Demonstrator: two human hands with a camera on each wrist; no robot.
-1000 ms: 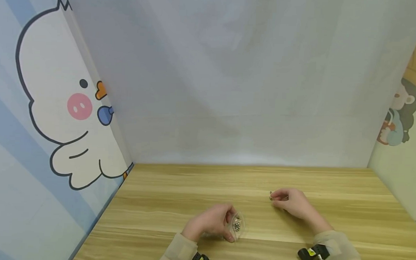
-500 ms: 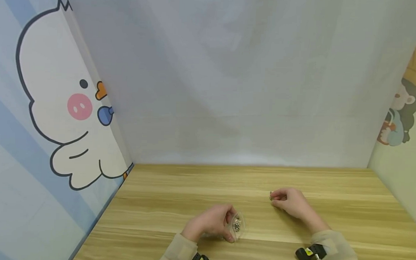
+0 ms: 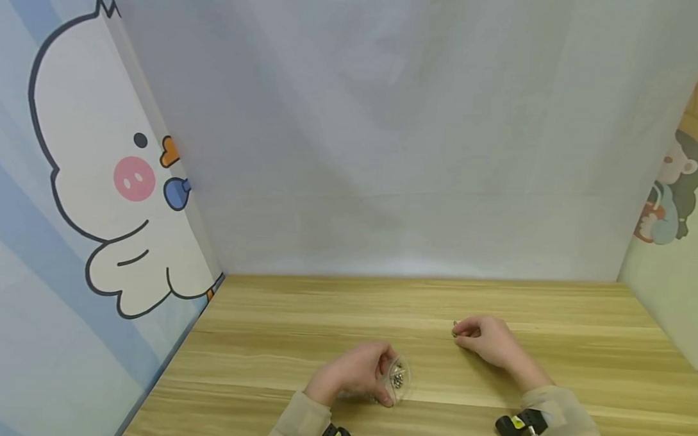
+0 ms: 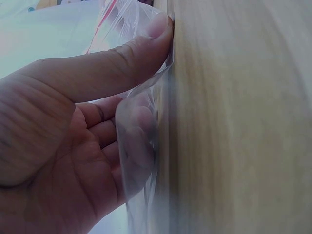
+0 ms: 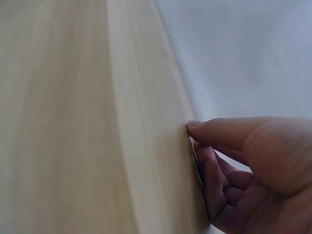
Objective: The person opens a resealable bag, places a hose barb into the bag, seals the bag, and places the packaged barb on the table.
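My left hand (image 3: 356, 371) grips a clear plastic zip bag (image 3: 404, 388) low over the table, thumb and fingers curled at its edge. Several small shiny metal pieces (image 3: 398, 378) lie inside, too small to identify. In the left wrist view the thumb presses the bag's clear film (image 4: 136, 156), and a red seal line (image 4: 101, 27) shows above. Farther right and back, my right hand (image 3: 493, 342) rests at the tabletop with thumb and fingers pinched at a small metal piece (image 3: 454, 330). The right wrist view hides this piece behind the fingers (image 5: 212, 183).
The wood-grain table (image 3: 300, 306) runs back to a pale grey curtain (image 3: 386, 149). A wall panel with a white cartoon bird (image 3: 92, 138) stands at left, another printed panel (image 3: 682, 268) at right. Each wrist wears a black camera (image 3: 511, 428).
The right wrist has shifted slightly left while its fingertips stay at the same spot. My left hand and the bag have hardly moved.
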